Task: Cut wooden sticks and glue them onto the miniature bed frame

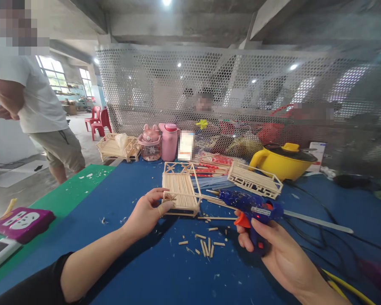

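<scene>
My left hand (pixel 149 212) pinches the near left corner of a small wooden stick frame (pixel 180 186), built like a little bed with railings, which rests on the blue tabletop. A blue hot glue gun (pixel 250 203) is gripped in my right hand (pixel 269 241), with fingers around its handle by the orange trigger. Its nozzle points left toward the frame's right side, and a glue stick (pixel 320 222) juts from its back. Short cut sticks (pixel 206 248) lie scattered between my hands. Longer wooden sticks (pixel 217 218) lie under and beside the gun's nozzle.
Another stick frame (pixel 255 180) stands at right, near a yellow pot (pixel 282 163). A third frame (pixel 119 147), a pink bottle (pixel 169 142) and a pink jug (pixel 150 144) line the back. Left lies a purple power strip (pixel 22 224). Behind is a perforated screen (pixel 152 84); a person (pixel 44 97) stands left.
</scene>
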